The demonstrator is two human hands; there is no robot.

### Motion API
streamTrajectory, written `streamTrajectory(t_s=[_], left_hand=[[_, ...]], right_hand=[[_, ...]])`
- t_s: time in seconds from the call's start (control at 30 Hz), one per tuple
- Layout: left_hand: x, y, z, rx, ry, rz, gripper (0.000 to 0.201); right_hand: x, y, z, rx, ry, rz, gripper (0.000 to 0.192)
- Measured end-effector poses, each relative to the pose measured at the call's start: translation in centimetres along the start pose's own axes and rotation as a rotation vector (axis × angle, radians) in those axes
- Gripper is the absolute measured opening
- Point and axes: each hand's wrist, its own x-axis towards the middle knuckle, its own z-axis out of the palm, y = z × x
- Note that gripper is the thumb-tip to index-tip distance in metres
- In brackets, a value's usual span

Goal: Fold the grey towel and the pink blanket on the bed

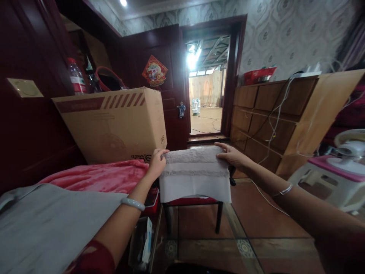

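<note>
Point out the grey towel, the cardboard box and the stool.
grey towel [195, 179]: head view, middle of its folded front face.
cardboard box [114, 127]: head view, centre of its front panel.
stool [219, 217]: head view, its right front leg.

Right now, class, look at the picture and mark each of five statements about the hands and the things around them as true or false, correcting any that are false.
1. Both hands hold the grey towel by its top corners. True: left hand, right hand.
2. The towel hangs in front of a stool with dark legs. True.
3. The cardboard box stands to the right of the towel. False: it stands to the left, behind the red blanket.
4. The door ahead is shut. False: it stands open onto a lit room.
5. Each wrist wears a bracelet. True.
</note>
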Motion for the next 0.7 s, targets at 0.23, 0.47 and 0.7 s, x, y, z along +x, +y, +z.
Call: streamTrajectory(t_s=[0.23, 0.47, 0.7], left_hand=[[0.1, -0.5, -0.7, 0.09, -0.09, 0.088, 0.045], [0.3, -1.2, -0.9, 0.204, -0.134, 0.14, 0.042], [-0.3, 0.2, -2.2, 0.267, -0.267, 0.202, 0.043]], right_hand=[[-0.6, -2.4, -1.5, -0.698, 0.057, -0.281, 0.053], [-1.6, -1.0, 3.6, -1.063, 0.02, -0.628, 0.093], [-0.5, 0.1, 1.8, -1.042, -0.057, -0.674, 0.09]])
